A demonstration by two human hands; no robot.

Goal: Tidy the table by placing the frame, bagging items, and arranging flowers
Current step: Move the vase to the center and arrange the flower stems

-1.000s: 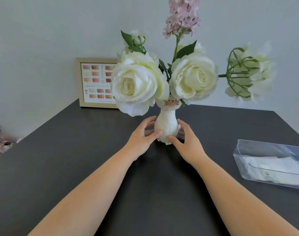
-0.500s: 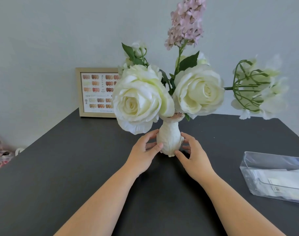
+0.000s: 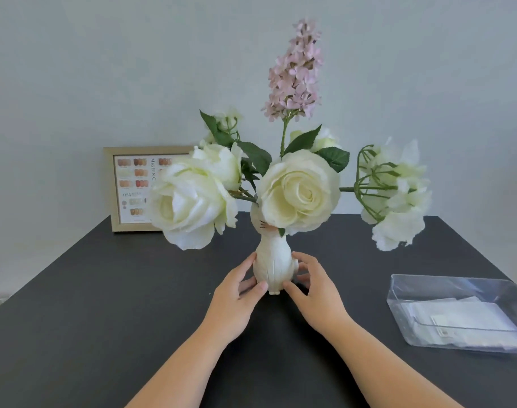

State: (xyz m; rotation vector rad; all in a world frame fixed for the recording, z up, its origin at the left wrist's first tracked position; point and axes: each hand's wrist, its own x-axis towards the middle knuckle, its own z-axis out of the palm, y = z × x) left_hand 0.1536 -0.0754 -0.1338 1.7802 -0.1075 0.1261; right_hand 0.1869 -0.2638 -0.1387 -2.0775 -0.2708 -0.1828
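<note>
White cat vase (image 3: 273, 265): holds flowers (image 3: 300, 192) | both hands' grip clasps it | clear bag (image 3: 463, 313): white packets

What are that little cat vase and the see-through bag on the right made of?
Cat vase: looks like matte white ceramic or resin, with moulded grooves, tiny feet and painted whiskers; which of the two is unclear. Clear bag: glossy transparent plastic, with glare and creases, white contents showing through.
</note>
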